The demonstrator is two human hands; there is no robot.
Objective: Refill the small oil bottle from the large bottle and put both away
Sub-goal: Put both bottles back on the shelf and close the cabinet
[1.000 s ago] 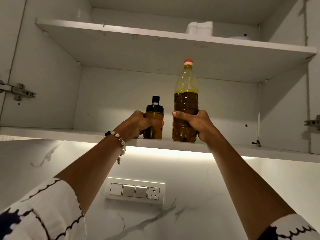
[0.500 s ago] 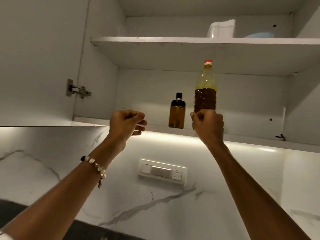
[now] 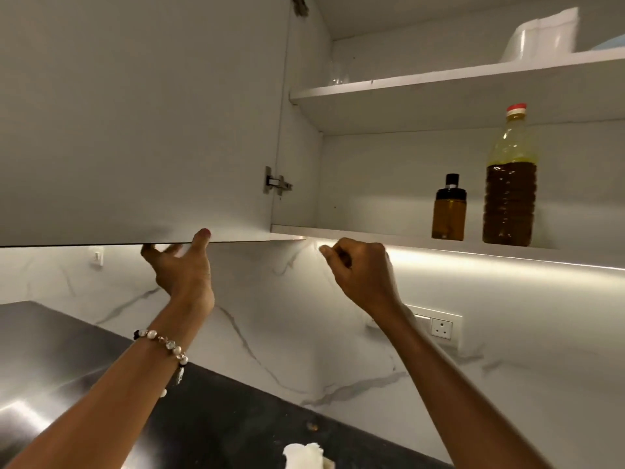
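Bottles (image 3: 480,201) shelved above hands, left hand (image 3: 184,265) grasping cabinet door (image 3: 135,130), right hand (image 3: 362,269) clenched, holding nothing

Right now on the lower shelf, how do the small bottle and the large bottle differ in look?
The small bottle is short with a black cap; the large bottle is far taller with a red cap. The small bottle looks filled nearly to its cap; the large bottle has dark oil only to about its shoulder, with yellowish clear plastic above. The large bottle has ribbed sides; the small one looks smooth. Both stand upright, apart, on the same shelf, untouched by either hand.
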